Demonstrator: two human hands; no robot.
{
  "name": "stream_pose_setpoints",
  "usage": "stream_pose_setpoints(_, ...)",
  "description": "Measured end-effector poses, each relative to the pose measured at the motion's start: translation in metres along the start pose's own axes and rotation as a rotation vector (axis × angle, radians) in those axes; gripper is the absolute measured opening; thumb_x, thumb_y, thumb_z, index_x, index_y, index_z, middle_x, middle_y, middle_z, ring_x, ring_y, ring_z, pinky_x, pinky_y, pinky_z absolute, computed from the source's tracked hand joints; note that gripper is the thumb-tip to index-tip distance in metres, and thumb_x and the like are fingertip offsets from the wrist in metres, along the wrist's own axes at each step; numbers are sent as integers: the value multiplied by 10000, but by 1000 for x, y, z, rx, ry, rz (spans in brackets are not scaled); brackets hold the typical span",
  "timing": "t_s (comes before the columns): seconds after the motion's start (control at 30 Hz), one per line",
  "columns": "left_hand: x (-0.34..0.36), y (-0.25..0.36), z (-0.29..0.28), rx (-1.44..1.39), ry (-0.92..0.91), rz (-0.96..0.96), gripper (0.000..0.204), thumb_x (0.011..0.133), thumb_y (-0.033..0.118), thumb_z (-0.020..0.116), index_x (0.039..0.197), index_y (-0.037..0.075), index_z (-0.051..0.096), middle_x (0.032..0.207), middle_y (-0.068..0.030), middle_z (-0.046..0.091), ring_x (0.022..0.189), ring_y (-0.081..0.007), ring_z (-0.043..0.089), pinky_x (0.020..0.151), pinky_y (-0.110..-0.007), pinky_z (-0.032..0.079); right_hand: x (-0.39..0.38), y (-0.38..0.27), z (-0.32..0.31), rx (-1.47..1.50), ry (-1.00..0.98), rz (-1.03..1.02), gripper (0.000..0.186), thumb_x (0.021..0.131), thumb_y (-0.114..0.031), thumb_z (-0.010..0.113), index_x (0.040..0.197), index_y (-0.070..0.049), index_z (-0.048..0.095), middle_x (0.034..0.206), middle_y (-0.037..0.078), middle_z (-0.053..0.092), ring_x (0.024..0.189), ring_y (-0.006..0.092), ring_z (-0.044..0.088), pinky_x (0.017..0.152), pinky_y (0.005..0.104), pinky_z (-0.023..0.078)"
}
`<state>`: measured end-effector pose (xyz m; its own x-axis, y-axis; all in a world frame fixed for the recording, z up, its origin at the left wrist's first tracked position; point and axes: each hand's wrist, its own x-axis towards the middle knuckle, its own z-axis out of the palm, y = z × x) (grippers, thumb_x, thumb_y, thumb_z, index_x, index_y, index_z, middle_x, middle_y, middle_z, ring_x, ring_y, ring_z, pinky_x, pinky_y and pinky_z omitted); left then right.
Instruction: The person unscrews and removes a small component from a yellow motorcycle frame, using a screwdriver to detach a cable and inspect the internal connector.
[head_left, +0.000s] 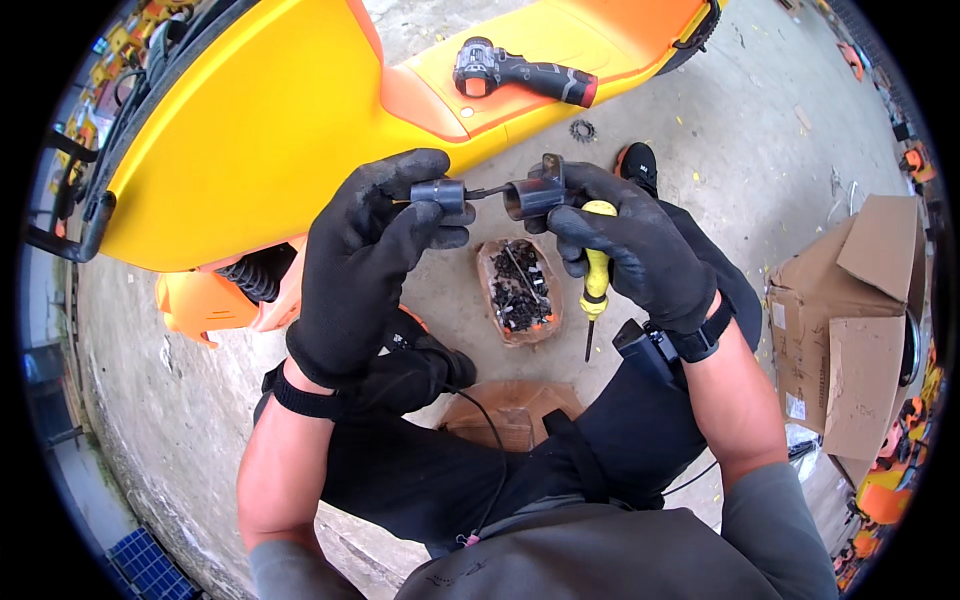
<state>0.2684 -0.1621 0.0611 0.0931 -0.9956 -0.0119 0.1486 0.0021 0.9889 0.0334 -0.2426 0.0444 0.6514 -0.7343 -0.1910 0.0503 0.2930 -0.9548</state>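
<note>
My left hand (360,260), in a black glove, pinches a small dark cylinder (430,193) between thumb and fingers. My right hand (650,245), also gloved, grips a black cylindrical housing (535,197) with a flat tab on its upper side. A thin dark strip (487,191) spans the gap between the two parts; which one it belongs to I cannot tell. A screwdriver (597,262) with a yellow handle is also tucked in my right hand, its blade hanging downward. Both parts are held in the air, ends facing each other.
Ahead stands a yellow and orange scooter (250,120), with a cordless driver (520,75) on its footboard. A tray of small black hardware (520,290) sits between my feet. An opened cardboard box (840,320) is at the right. A toothed ring (582,130) lies on the concrete.
</note>
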Motion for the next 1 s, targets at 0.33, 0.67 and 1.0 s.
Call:
stream_pose_setpoints(0.33,4,1,-12,-201,-39,-134,379,1030,141,545,1373,-17,519,1147,-106,627,1020,-196,655,878,-321,558,1,1,-4,63,-39,7,502,968,-197,629,1393,34,494,1198,112,664,786,71,530,719,206,469)
stream_pose_setpoints(0.67,6,0,-30,-403,5,-27,430,1044,244,501,1353,-55,494,1047,-70,598,822,-137,563,782,-279,493,-5,-10,-16,20,146,-78,516,997,-197,562,1458,3,446,1139,145,669,749,80,541,670,230,486)
stream_pose_setpoints(1.0,5,-1,-35,-360,-47,18,465,1050,346,478,1313,-35,523,962,-69,566,698,-108,477,615,-267,396,-5,-14,-19,206,202,-230,546,1024,-199,540,1511,-20,372,1120,85,622,800,51,537,709,205,484)
